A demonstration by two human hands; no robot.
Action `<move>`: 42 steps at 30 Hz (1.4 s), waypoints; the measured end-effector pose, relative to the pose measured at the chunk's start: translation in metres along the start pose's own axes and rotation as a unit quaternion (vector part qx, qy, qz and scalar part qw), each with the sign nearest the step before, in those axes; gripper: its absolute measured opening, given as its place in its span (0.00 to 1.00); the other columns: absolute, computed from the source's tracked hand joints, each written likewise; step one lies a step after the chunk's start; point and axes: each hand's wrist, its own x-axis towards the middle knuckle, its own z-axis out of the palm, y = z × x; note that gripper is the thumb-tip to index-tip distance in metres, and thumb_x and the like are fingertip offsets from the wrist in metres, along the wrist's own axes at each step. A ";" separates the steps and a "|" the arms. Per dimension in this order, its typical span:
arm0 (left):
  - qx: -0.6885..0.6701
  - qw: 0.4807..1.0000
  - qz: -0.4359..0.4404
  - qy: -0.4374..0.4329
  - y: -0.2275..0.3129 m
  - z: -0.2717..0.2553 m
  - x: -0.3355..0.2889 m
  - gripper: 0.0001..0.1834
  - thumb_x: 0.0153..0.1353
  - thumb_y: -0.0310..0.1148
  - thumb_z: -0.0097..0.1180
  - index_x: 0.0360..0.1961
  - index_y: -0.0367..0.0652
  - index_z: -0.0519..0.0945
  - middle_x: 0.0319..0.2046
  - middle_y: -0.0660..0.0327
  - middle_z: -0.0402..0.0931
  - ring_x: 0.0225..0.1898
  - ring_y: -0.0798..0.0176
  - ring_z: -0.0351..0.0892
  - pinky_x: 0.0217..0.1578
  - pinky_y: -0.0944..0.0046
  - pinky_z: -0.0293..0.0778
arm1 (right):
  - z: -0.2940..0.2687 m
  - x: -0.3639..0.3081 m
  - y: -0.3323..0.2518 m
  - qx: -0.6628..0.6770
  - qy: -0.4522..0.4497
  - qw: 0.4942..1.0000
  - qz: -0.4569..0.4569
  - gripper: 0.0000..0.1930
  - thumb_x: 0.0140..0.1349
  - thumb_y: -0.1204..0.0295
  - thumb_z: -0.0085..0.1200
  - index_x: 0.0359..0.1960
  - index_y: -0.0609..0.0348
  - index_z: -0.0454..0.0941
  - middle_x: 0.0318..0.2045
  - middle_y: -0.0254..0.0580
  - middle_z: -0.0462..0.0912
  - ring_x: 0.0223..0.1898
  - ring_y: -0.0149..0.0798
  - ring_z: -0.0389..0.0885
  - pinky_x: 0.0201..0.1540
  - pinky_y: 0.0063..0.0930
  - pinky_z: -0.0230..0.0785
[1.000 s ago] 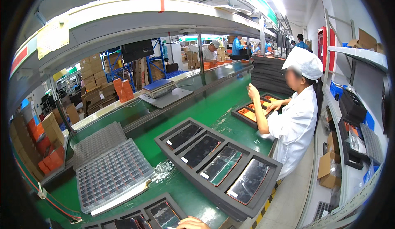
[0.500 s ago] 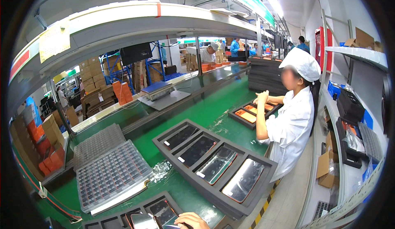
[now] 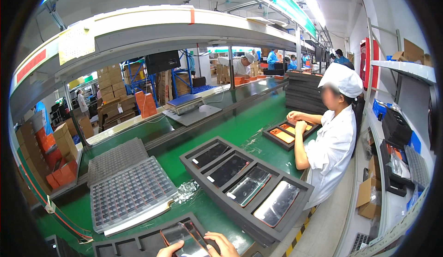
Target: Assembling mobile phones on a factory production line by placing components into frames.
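Note:
At the lower edge, a dark glossy phone with an orange rim lies between my two hands, over a black foam tray. My left hand grips the phone's left side, its thumb along the edge. On the right side, the bent fingers of my right hand hold the same phone near its edge. The lower parts of both hands are cut off by the picture's edge. Beyond my hands, a larger black foam tray carries several phones face up, such as a phone with a bright reflecting screen.
A clear plastic tray with many small cells lies at left on the green bench, beside crumpled clear film. To the right, a co-worker in white handles a tray of orange phones. Stacked black trays stand behind.
My left hand has come into view and holds the phone's left side. The phone has shifted right and up in the picture. The whole view has shifted a little; the co-worker's hands have lowered.

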 end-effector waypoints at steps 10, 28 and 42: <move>-0.068 0.996 0.055 -0.005 -0.003 0.015 0.035 0.13 0.65 0.35 0.61 0.46 0.39 0.82 0.42 0.59 0.84 0.43 0.63 0.82 0.49 0.65 0.76 | -0.003 -0.002 0.004 0.033 0.004 0.999 0.018 0.14 0.67 0.81 0.42 0.51 0.63 0.76 0.54 0.56 0.77 0.57 0.58 0.76 0.59 0.38 0.69; 0.240 0.907 0.308 0.155 0.029 -0.022 -0.067 0.18 0.60 0.33 0.65 0.14 0.40 0.78 0.12 0.76 0.68 0.15 0.79 0.64 0.19 0.72 0.54 | 0.004 0.000 0.005 0.031 -0.018 0.999 0.001 0.09 0.67 0.81 0.46 0.41 0.62 0.79 0.50 0.51 0.80 0.59 0.53 0.77 0.60 0.37 0.67; 0.855 0.430 0.287 -0.038 0.039 -0.094 -0.054 0.12 0.49 0.41 0.60 0.20 0.43 0.83 0.35 0.63 0.78 0.42 0.58 0.72 0.43 0.59 0.72 | 0.006 0.007 0.001 -0.019 -0.023 0.999 0.020 0.11 0.64 0.85 0.43 0.37 0.65 0.80 0.46 0.48 0.83 0.59 0.50 0.78 0.62 0.38 0.66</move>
